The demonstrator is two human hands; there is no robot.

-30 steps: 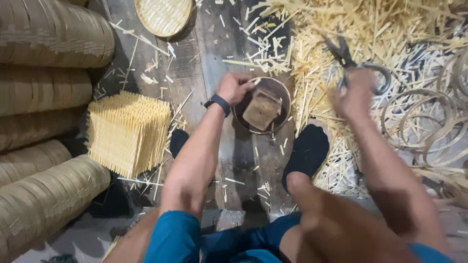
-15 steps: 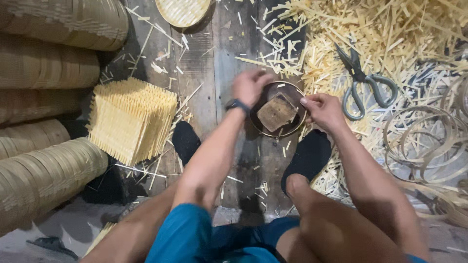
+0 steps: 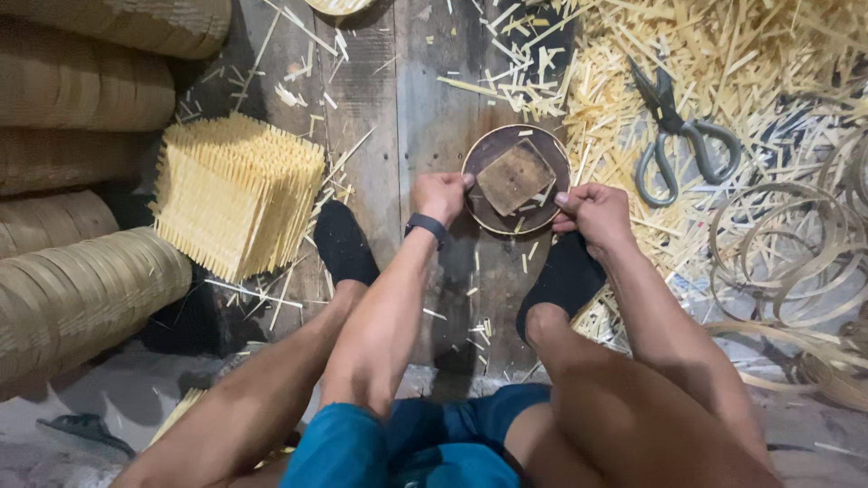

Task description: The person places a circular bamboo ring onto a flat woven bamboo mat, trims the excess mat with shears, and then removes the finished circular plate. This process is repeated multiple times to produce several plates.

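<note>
Both grips pinching round dark hoop (image 3: pixel 473 210), left hand (image 3: pixel 440 195), right hand (image 3: pixel 592 212), fingertips hidden beneath rim.

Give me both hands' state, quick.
Left hand: closed, gripping the round dark form at its left rim.
Right hand: closed, gripping its right rim.

Worn plank floor (image 3: pixel 425 99) strewn with bamboo strips (image 3: pixel 750 54), bearing scissors (image 3: pixel 674 136), a round dish (image 3: pixel 516 179), a stack of mats (image 3: pixel 237 192) and loose hoops (image 3: pixel 796 253).
</note>
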